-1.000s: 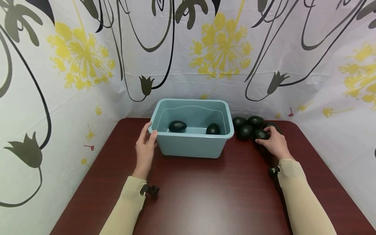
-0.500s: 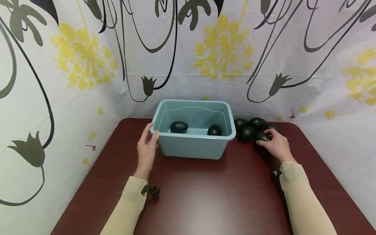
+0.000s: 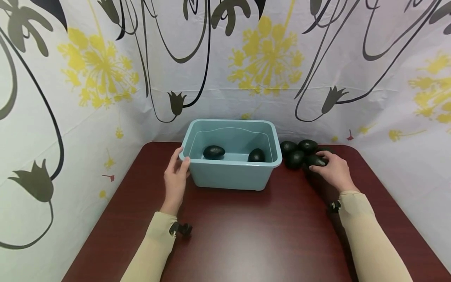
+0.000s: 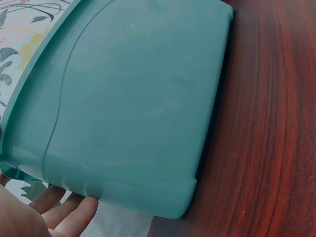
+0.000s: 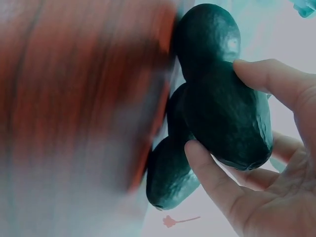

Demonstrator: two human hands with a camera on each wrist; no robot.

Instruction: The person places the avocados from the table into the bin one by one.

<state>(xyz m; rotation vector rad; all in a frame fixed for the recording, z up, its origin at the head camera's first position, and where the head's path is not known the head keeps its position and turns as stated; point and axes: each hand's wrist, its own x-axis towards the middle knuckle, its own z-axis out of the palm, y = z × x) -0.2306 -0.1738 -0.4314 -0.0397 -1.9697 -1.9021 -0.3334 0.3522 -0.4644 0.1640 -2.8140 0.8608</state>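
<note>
A pale blue plastic bin (image 3: 229,177) stands at the back of the table. My left hand (image 3: 174,182) grips its near left corner, thumb at the front rim; the left wrist view shows fingertips (image 4: 88,203) against the bin wall (image 4: 133,108). Two dark green avocados lie inside the bin, one on the left (image 3: 213,151), one on the right (image 3: 256,156). To the bin's right, my right hand (image 3: 336,172) pinches an avocado (image 5: 227,116) between thumb and fingers, right at the edge of a cluster. Other avocados (image 3: 295,159) sit close around it.
A dark red wood-grain table (image 3: 225,235) carries everything. White cloth with yellow and grey flower prints (image 3: 225,78) hangs behind the table and at both sides. A dark wrist device (image 3: 180,229) sits at the left sleeve.
My right hand has shifted slightly right with the pinched avocado, which now sits a little further right in the cluster. My left hand stays at the bin's corner.
</note>
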